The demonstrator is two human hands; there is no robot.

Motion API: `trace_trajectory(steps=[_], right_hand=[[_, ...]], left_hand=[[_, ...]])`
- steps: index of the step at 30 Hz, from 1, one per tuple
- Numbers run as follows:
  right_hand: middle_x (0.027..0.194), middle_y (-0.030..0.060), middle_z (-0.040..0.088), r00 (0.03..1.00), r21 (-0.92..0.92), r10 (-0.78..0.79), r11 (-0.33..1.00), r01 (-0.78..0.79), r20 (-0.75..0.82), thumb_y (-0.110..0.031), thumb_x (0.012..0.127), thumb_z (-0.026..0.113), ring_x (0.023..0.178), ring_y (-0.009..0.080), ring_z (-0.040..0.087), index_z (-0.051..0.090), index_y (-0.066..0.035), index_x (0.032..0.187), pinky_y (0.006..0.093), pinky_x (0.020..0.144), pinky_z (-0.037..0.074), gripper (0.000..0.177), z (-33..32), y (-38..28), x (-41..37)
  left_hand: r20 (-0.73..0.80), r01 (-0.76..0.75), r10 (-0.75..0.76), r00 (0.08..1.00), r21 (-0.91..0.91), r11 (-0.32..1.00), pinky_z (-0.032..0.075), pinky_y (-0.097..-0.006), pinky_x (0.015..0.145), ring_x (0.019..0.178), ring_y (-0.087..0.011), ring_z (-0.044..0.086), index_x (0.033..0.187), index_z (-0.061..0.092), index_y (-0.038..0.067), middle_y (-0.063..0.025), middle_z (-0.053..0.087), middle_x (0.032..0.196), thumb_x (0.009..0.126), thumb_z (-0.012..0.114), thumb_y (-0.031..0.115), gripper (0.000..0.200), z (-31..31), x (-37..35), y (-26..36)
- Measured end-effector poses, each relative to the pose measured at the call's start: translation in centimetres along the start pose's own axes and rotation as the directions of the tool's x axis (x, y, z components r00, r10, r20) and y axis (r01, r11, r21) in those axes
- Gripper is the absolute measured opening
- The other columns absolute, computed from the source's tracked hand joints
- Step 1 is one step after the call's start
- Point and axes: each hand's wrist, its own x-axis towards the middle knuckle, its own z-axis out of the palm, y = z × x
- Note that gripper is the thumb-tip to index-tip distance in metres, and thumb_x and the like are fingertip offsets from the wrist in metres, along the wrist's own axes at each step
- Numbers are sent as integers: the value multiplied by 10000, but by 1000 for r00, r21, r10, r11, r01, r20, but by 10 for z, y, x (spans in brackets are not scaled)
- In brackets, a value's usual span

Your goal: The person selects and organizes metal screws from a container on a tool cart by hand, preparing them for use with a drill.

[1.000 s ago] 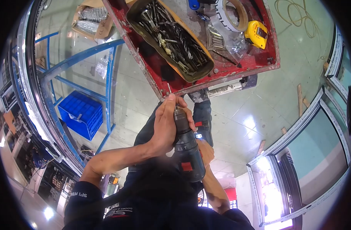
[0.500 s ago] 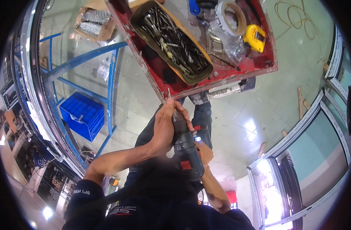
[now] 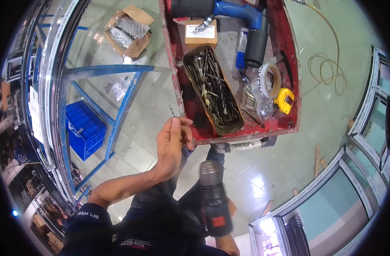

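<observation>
My left hand pinches a thin drill bit between thumb and finger, its tip pointing up and away from me. The hand is beside the near left corner of a red tray. Closer to my body, my right hand is wrapped round the handle of a cordless drill, mostly hidden behind the drill's body. The drill's chuck faces forward, with no bit visible in it. In the tray, a long tin is filled with many drill bits.
The tray also holds a blue-and-black power tool, a small cardboard box, a tape roll and a yellow tape measure. Left are a blue metal frame, a blue crate and an open carton. White-edged frames stand right.
My left hand has come away from the drill's chuck with the drill bit. The drill in my right hand has moved back toward my body. More of the tray is in view.
</observation>
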Motion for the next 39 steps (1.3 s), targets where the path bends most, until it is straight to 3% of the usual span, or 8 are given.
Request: trace_trajectory(steps=[3, 5, 7, 11, 16, 28, 32, 39], right_hand=[[928, 124, 702, 991, 112, -19, 993, 34, -134, -463, 782, 751, 835, 278, 678, 699, -97, 1090, 397, 738, 541, 481, 29, 90, 11], [869, 61, 563, 811, 475, -253, 704, 528, -527, -298, 963, 562, 825, 203, 565, 580, -74, 973, 342, 785, 468, 225, -34, 13, 34], [864, 58, 530, 606, 459, -340, 422, 782, -719, -211, 1056, 460, 833, 181, 519, 546, -22, 956, 328, 829, 431, 230, -90, -39, 59], [957, 124, 613, 232, 203, -269, 132, 970, -935, -51, 990, 557, 800, 184, 546, 611, 44, 1090, 376, 808, 487, 148, -163, -99, 121], [914, 56, 654, 46, -89, -371, 339, 937, -928, -121, 1018, 609, 861, 151, 599, 692, 41, 1043, 319, 877, 492, 184, -228, -136, 213], [834, 44, 695, -145, -210, -308, 188, 960, -940, -66, 954, 736, 709, 128, 635, 700, 30, 1035, 275, 693, 523, 131, -237, -220, 273], [885, 64, 714, -9, -147, -320, 411, 900, -947, -139, 997, 683, 798, 132, 646, 699, 10, 1037, 312, 804, 512, 154, -216, -198, 263], [855, 85, 691, -4, -72, -239, 277, 958, -971, -94, 1002, 648, 724, 148, 624, 652, 22, 985, 308, 721, 515, 117, -214, -203, 272]], left_hand=[[80, -69, 71, 994, -24, 997, 477, -303, 654, 660, -159, 524, 959, 491, 45, -81, 537, 756, 1150, 310, 349, 403, -15, 2, -6], [180, -225, 209, 961, 76, 971, 487, -347, 696, 681, -195, 551, 892, 454, 49, -142, 598, 794, 1137, 308, 357, 420, -16, -1, -8], [301, -470, 391, 870, 267, 841, 488, -371, 722, 693, -208, 564, 865, 436, 53, -181, 635, 829, 1124, 330, 372, 424, -11, 0, -7], [713, -927, 595, 372, 314, 204, 441, -517, 1059, 965, -284, 655, 846, 447, 76, -123, 688, 1003, 989, 646, 294, 328, 2, 42, 1], [837, -929, 418, 352, 367, 48, 342, -566, 1202, 1042, -247, 643, 835, 457, 93, -46, 662, 1014, 726, 881, 434, 555, 2, 75, 0], [787, -935, 507, 352, 318, 156, 474, -480, 1119, 927, -226, 661, 828, 456, 96, -42, 653, 951, 756, 895, 378, 526, -18, 74, -4], [745, -915, 537, 396, 371, 159, 493, -470, 1096, 893, -218, 671, 822, 459, 101, -43, 661, 911, 783, 898, 304, 485, -19, 72, -11], [758, -919, 521, 393, 345, 191, 484, -489, 1093, 936, -239, 678, 794, 436, 109, -59, 693, 938, 835, 858, 252, 448, -20, 73, -10]])
